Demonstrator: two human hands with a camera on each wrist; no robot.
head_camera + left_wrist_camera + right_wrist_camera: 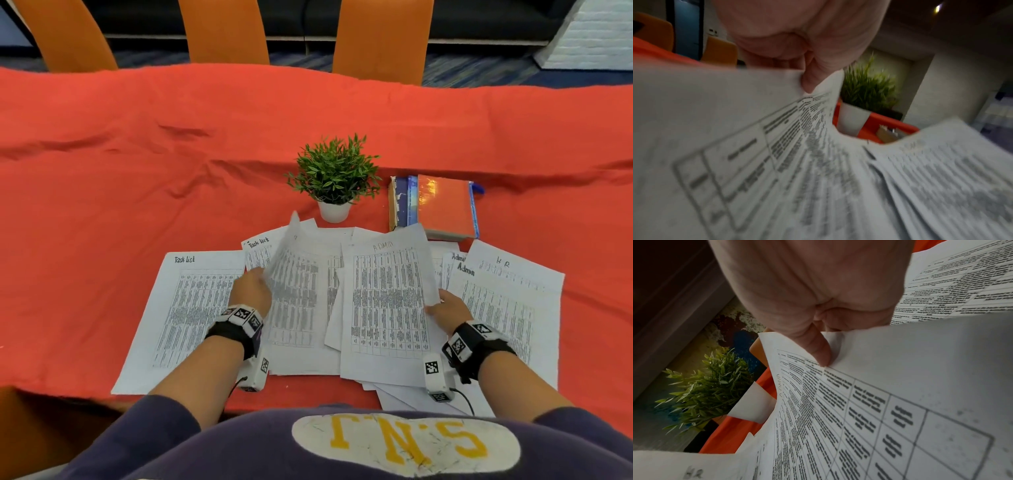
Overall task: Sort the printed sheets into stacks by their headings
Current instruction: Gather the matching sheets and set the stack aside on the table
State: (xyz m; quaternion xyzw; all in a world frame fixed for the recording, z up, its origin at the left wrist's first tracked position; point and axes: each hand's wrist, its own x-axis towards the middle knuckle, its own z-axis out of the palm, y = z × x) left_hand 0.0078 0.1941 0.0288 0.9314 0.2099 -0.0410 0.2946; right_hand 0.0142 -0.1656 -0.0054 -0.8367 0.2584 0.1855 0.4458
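From the head camera, printed sheets lie spread along the near edge of a table under an orange-red cloth [137, 164]. The left hand [251, 289] pinches the edge of a lifted sheet [291, 253], which curls up off the pile; its heading cannot be read. Left of it a sheet headed "Task List" [185, 308] lies flat, and a second with that heading [258, 253] peeks out behind the lifted one. The right hand [448, 310] holds the right edge of a sheet headed "ADMIN" [387, 301]. Toward the right edge lies a sheet headed "Admin" [496, 308], overlapping one that seems to be headed "HR" [503, 262]. Behind the papers stand a potted plant [335, 174] and, just right of it, a stack of books [442, 205]. Three orange chairs [222, 31] stand at the far edge. In the left wrist view, blurred, the left hand [797, 32] grips the lifted sheet [725, 129] with the thumb on top, the potted plant [865, 91] beyond. In the right wrist view, the right hand [807, 288] pinches the "ADMIN" sheet [838, 418], thumb pressed on its printed face.
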